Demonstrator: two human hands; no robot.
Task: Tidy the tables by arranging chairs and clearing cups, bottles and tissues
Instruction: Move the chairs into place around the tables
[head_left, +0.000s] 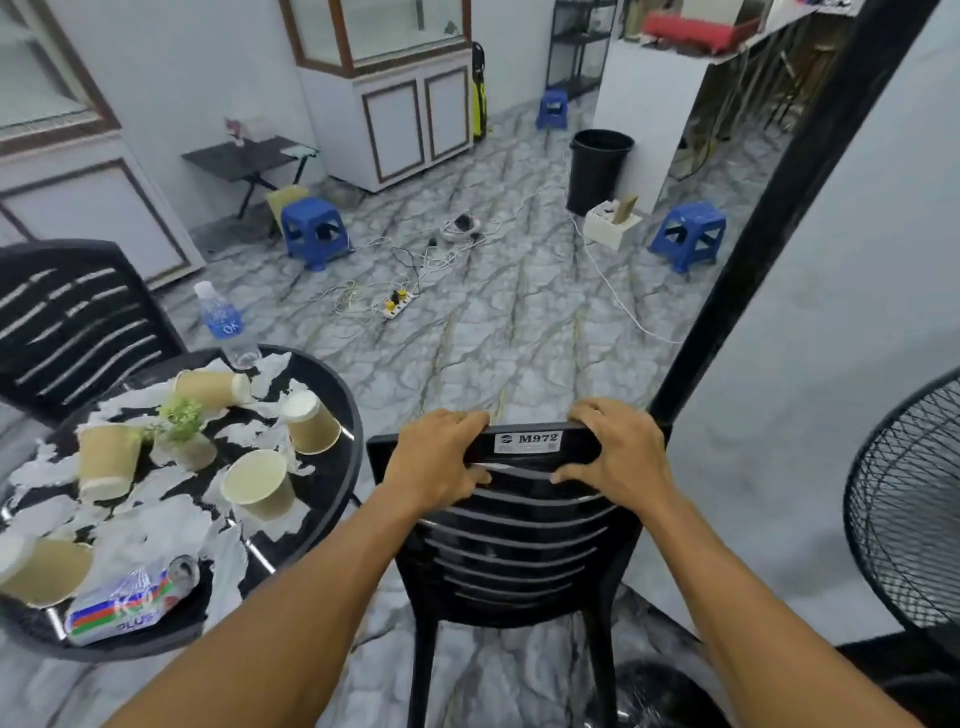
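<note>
We note both hands on the top rail of a black slatted chair (511, 525), which stands on the marble floor (493, 332) just right of the round black table (332, 467). The left hand (436, 460) wraps the rail's left end, fingers curled over the far edge and thumb tucked under against the first slat. The right hand (618, 457) grips the right end the same way — fingers bent over the top, thumb pressing the near face. A white label reading M972 (535, 440) sits on the rail between the two hands.

The table is cluttered. We see several tan paper cups: one lying on its side at the far edge (213, 387), one upside down at the right (311, 422), one tipped with its mouth facing us (258, 484), one upside down at the left (108, 460), one on its side at the near left edge (44, 570). Torn white tissues (166, 525) lie scattered among them. A small plant (182, 431) stands near the middle. A tissue packet (122, 610) rests at the near edge. A water bottle with a blue label (224, 325) stands at the far rim.

A second black chair (72, 322) stands at the far left of the table. Farther off — a black bin (597, 169), blue stools (314, 231) and loose cables (395, 291) on the floor. A black fan grille (909, 499) shows at the right edge.
</note>
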